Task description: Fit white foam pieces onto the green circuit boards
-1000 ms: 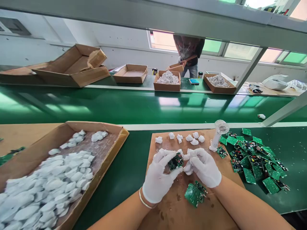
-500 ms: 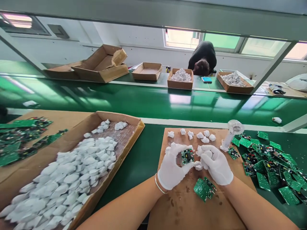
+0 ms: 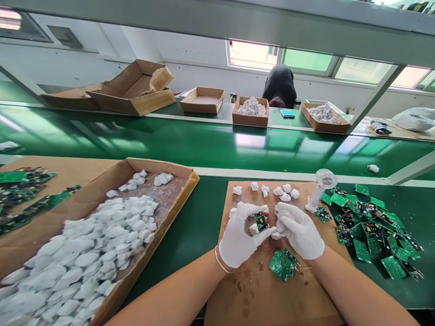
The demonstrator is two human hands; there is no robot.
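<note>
My left hand, in a white glove, grips a small green circuit board by its edges between thumb and fingers. Facing it, my gloved right hand has its fingers closed on a lump of white putty-like material, mostly hidden by the fingers. Close to both hands, more white lumps lie on the cardboard sheet. Below the hands rest circuit boards, overlapping on the cardboard. Several white lumps sit along its far edge.
A cardboard tray full of white pieces stands on the left. At right lies a heap of circuit boards, beside a clear plastic stand-like object. Across the green belt are boxes and a bent-over person.
The view has shifted slightly, moving the scene left. My left hand still holds the board, now turned a little; my right fingers have moved slightly about the white lump.
</note>
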